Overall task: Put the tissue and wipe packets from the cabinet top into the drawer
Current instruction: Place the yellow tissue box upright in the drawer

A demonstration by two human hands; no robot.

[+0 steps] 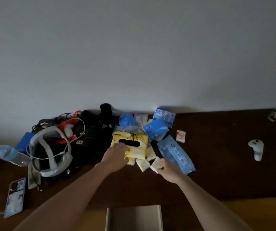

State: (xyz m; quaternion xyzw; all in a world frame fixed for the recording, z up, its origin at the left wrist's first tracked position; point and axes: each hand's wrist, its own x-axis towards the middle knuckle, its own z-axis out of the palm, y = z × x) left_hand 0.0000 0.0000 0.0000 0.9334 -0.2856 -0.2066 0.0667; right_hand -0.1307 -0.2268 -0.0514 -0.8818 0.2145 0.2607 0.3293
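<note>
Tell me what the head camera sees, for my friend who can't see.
A person's left hand grips a yellow tissue pack and the right hand pinches a small pale packet above an open drawer.

Hands on packets, cabinet top [217,164]

Left hand [117,157] grips the yellow tissue pack [133,142]; right hand [168,170], at its four o'clock, pinches a small pale packet [155,165].

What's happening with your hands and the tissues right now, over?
Left hand gripping yellow tissue pack. Right hand pinching small pale packet. Drawer open below, nothing blocking.
</note>
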